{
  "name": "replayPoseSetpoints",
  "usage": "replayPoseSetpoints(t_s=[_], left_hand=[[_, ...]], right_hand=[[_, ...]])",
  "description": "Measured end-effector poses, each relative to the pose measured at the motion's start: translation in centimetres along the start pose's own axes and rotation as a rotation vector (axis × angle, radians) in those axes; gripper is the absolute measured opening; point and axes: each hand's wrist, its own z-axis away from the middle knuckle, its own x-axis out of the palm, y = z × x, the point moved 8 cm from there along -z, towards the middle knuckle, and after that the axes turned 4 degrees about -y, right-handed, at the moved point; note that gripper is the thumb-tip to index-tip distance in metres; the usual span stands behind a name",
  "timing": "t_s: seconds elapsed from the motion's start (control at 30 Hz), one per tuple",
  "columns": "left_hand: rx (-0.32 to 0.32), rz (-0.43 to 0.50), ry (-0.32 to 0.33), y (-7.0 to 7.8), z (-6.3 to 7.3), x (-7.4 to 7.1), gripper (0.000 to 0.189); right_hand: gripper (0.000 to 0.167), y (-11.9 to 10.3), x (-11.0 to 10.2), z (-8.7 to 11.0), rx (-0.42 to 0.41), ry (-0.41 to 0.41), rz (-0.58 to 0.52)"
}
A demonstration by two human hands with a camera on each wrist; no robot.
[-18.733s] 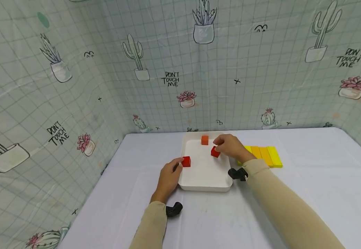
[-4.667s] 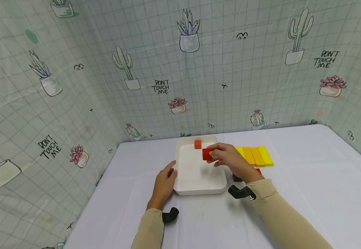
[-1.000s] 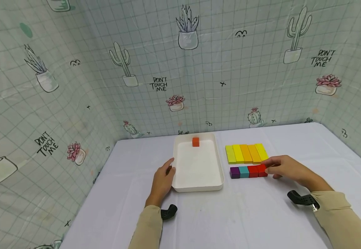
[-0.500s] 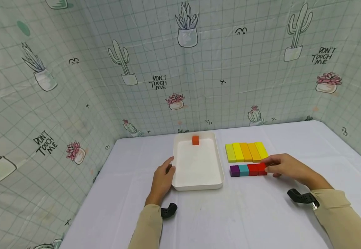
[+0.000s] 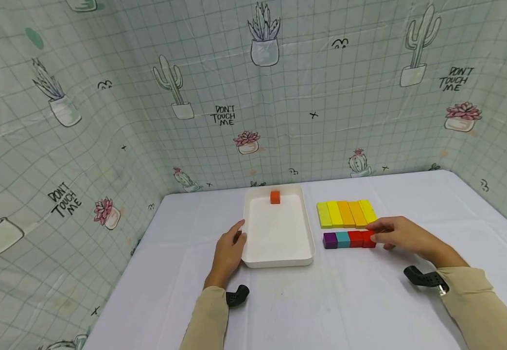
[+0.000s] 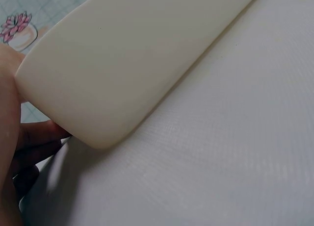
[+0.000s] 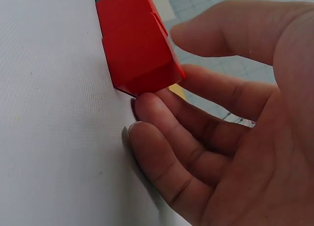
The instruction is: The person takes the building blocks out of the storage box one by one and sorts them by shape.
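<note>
My left hand (image 5: 228, 253) rests along the left side of a shallow white tray (image 5: 277, 236), its fingers touching the wall. The left wrist view shows the tray's near corner (image 6: 113, 79) against that hand, some fingers loosely bent beneath the rim. One orange cube (image 5: 275, 197) sits at the tray's far end. Right of the tray stands a row: a purple cube (image 5: 330, 240), a blue cube (image 5: 342, 239) and two red cubes. My right hand (image 5: 404, 237) is at the row's right end, loosely bent fingers beside the end red cube (image 7: 137, 54), thumb close to its edge.
Just behind the cube row, several flat yellow and orange blocks (image 5: 345, 215) lie side by side. A white cloth (image 5: 288, 306) covers the table. Behind it hangs a grid-patterned curtain (image 5: 279, 97) with cactus drawings.
Two red cubes went from the tray to the right end of the row, carried by my right hand. Over the last second both hands stay nearly still, the left by the tray.
</note>
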Motion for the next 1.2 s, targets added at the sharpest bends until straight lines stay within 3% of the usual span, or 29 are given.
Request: replayPoseSetpoints(t_s=[0.23,0.5,0.6,0.83,1.07,1.2], left_hand=[[0.023,0.005,-0.007,0.1,-0.1,-0.1,0.045],[0.029,0.006,-0.017,0.1,-0.1,0.1,0.045],[0.024,0.002,-0.021,0.2,-0.1,0.2,0.045],[0.022,0.019,-0.001,0.1,0.1,-0.2,0.045],[0.002,0.011,0.001,0.0,0.0,0.1,0.045],[0.024,-0.001,-0.006,0.1,-0.1,-0.1,0.045]], right_hand=[[0.053,-1.2,-1.2,-0.1,-0.023,0.050,-0.054],[0.057,-4.9,-1.5,-1.4,-0.077,0.108,-0.075],[0.055,-6.5,-1.2,-2.5,-0.090,0.089,-0.113],[0.051,-9.8,0.7,-6.1,-0.169,0.015,-0.335],[0.045,-11.1,2.1,-7.9,-0.163,-0.025,-0.397],[0.045,-11.6,2.7,-8.7,-0.155,-0.024,-0.406]])
